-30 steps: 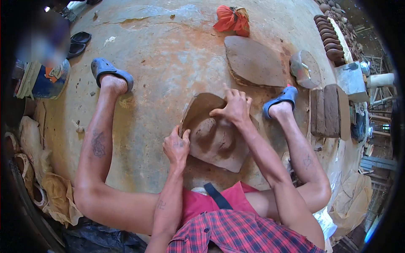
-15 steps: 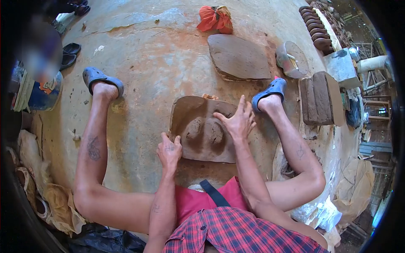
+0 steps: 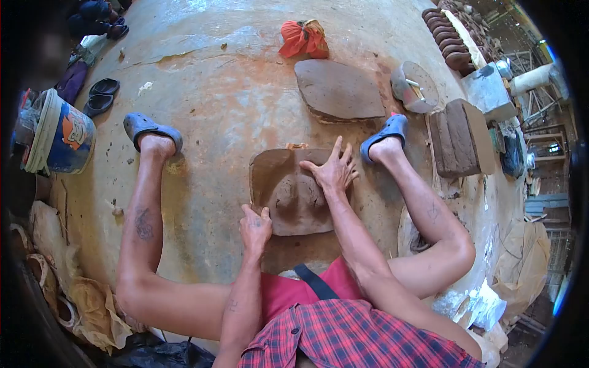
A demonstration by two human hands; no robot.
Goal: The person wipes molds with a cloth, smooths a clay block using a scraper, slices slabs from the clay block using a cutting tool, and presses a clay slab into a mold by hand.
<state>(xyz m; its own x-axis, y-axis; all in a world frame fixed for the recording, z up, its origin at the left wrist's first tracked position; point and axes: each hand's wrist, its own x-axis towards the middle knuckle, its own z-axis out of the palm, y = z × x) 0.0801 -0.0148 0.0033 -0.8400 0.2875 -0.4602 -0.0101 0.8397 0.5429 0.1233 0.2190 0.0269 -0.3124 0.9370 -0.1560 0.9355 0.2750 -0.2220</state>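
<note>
A brown clay slab (image 3: 270, 168) lies on the floor between my legs. Two rounded, cracked humps rise from its middle, with a groove between them. My left hand (image 3: 255, 228) is closed beside the slab's left edge, thumb up; what its curled fingers hold, if anything, is hidden. Over the slab's right side, my right hand (image 3: 334, 172) is spread, the thumb reaching across toward the groove. Whether its palm presses on the clay cannot be made out.
A larger flat clay slab (image 3: 340, 89) lies ahead, near a red cloth bundle (image 3: 304, 40). To the right are a round container (image 3: 414, 86) with sticks and a thick clay block (image 3: 457, 138). A paint bucket (image 3: 64, 138) stands left. Another person (image 3: 92, 21) is at the far left.
My view has shifted slightly, bringing the bucket into fuller sight. My left hand sits a little lower along the slab's left edge. The right hand stays spread over the right side.
</note>
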